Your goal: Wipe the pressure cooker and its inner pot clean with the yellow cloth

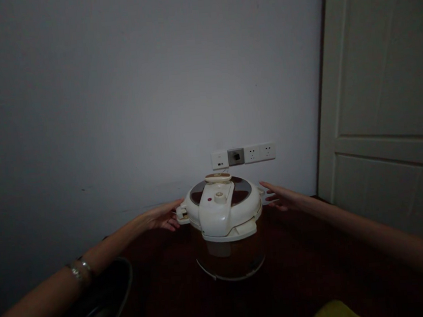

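Note:
A white and brown electric pressure cooker (220, 214) stands upright on the dark red-brown table, its lid on. My left hand (164, 216) is at the cooker's left side handle (183, 214), with the thumb above and the fingers lower down, apart and not wrapped around it. Whether the fingertips touch the handle is hard to see. On the other side, my right hand (281, 197) is open beside the cooker, fingers spread and pointing toward it, with a small gap between.
A dark round pot (128, 284) sits at the lower left beneath my left forearm. Wall sockets (259, 153) are behind the cooker. A yellow cloth-like thing (336, 314) shows at the bottom edge. To the right is a pale panelled door (389, 162).

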A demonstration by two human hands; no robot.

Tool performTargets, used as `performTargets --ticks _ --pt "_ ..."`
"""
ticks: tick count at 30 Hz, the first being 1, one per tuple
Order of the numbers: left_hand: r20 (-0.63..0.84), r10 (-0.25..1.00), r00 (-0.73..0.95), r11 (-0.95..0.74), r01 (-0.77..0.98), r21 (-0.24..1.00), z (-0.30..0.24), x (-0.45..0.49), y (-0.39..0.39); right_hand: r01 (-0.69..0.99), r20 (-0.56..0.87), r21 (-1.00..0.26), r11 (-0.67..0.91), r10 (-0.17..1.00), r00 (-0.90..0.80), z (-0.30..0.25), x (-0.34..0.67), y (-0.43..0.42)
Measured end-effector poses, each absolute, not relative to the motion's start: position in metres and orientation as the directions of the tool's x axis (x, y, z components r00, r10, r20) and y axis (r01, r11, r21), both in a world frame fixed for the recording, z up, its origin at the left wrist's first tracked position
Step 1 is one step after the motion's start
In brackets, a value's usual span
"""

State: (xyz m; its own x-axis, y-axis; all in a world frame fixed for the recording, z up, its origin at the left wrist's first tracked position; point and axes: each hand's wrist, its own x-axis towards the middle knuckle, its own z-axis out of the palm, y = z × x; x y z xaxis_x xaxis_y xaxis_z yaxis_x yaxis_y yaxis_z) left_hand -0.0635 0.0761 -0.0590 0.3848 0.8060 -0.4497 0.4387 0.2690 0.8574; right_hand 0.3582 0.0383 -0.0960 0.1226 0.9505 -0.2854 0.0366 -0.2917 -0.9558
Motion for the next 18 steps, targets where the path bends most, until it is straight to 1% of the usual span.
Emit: performTargets --ticks 2,4,7,10,18 --pt "-0.454 0.815 0.361 0.289 0.427 0.857 -0.061 -0.062 0.077 0.045 -0.314 -0.946 -0.321 0.942 0.117 -0.099 0.354 0.046" --pt "-0.458 0.814 0.358 0.301 0.414 0.859 -0.064 -0.061 0.079 0.048 -0.309 -0.949 -0.312 0.949 0.054 -0.102 0.349 0.052" --pt "-0.43 0.816 0.386 0.29 0.371 0.882 -0.069 -0.06 0.082 0.035 -0.212 -0.977 -0.212 0.977 -0.01 -0.101 0.342 0.058" --pt "-0.382 0.84 0.385 0.264 0.324 0.908 -0.073 -0.06 0.081 0.05 -0.151 -0.987 -0.153 0.988 0.025 -0.097 0.336 0.06" --pt "-0.232 0.925 0.301 0.176 0.201 0.964 -0.07 -0.043 0.054 0.05 -0.073 -0.996 -0.079 0.991 0.11 -0.096 0.33 0.064"
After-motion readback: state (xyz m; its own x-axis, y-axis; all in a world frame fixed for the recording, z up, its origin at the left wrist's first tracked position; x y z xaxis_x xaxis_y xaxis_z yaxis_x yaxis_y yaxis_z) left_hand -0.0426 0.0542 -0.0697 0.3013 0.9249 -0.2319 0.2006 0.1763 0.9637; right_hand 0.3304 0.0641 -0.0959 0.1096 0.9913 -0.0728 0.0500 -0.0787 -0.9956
